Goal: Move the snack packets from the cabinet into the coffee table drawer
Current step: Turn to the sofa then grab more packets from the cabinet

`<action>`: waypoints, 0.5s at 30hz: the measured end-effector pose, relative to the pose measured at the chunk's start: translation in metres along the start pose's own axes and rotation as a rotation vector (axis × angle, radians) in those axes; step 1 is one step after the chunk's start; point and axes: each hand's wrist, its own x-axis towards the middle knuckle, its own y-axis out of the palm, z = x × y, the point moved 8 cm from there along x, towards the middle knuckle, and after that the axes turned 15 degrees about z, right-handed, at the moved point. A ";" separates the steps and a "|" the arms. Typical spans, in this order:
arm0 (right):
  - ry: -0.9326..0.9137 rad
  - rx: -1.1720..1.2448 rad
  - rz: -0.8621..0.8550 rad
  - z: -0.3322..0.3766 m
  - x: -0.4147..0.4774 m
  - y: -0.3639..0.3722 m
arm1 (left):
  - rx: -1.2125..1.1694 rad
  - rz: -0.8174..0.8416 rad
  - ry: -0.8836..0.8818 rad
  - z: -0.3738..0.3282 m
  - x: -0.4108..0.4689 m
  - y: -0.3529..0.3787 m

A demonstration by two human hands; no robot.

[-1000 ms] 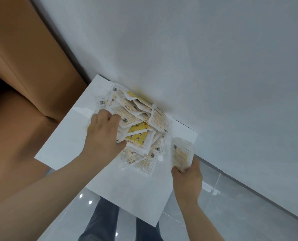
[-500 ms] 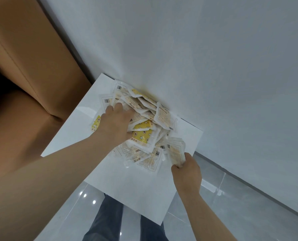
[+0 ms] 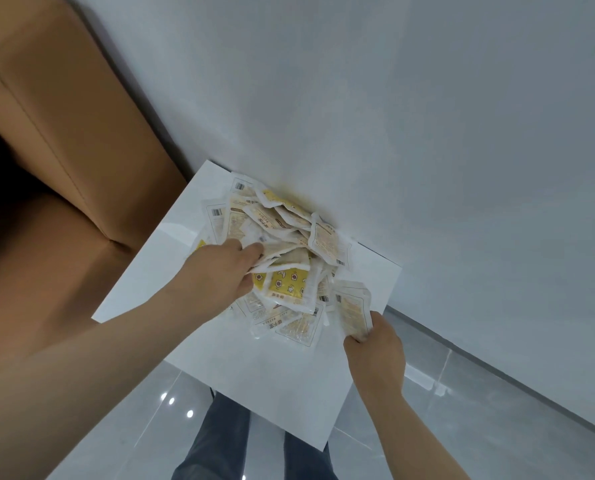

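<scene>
A heap of several white and yellow snack packets (image 3: 289, 237) lies on the white cabinet top (image 3: 254, 368), pushed against the wall. My left hand (image 3: 223, 268) reaches into the left side of the heap, its fingers curled round a few packets there. My right hand (image 3: 375, 348) is at the heap's right edge and grips a small bundle of packets (image 3: 353, 313) held upright just above the cabinet top. A yellow star-patterned packet (image 3: 285, 284) shows in the middle of the heap.
A tan leather sofa (image 3: 64, 168) stands close on the left of the cabinet. A grey-white wall (image 3: 393, 116) rises right behind the heap. Glossy grey floor tiles (image 3: 497, 427) and my legs in dark trousers (image 3: 220, 445) lie below the cabinet's near edge.
My left hand has pushed deeper into the heap and closed on packets. The right hand has brought its bundle in toward the heap's right edge.
</scene>
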 end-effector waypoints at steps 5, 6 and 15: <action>-0.028 0.006 0.000 0.014 -0.012 -0.011 | -0.273 -0.001 -0.090 0.012 -0.031 -0.002; -0.038 0.010 0.004 0.018 -0.016 -0.014 | -0.362 0.011 -0.117 0.015 -0.038 -0.001; -0.153 0.081 0.027 0.066 -0.073 -0.062 | -0.777 0.012 -0.171 -0.016 -0.106 -0.024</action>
